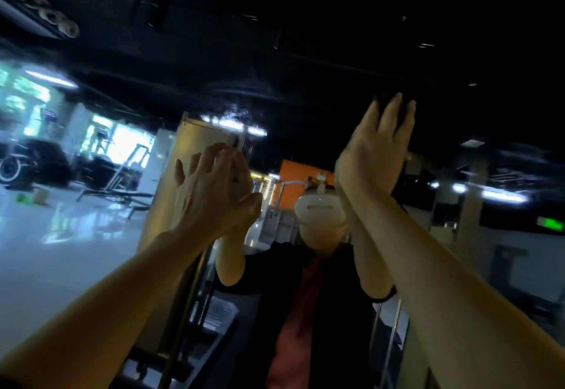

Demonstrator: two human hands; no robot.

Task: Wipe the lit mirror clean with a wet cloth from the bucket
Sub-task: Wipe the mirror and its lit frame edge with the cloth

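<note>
Both bare forearms reach up to the mirror (305,67). Right hand (377,156) presses a dark cloth (397,110) flat-fingered against the glass. Left hand (211,187) rests open-fingered, holding nothing.

Dark ceiling (305,22) above the hands, bright windows (122,141) and glossy pale floor (61,236) to their left, orange wall panel (293,174) between them

Dim room, black ceiling. Bright windows (122,141) far left glare on glossy floor (61,236). Motion blur throughout; edges bend.
</note>
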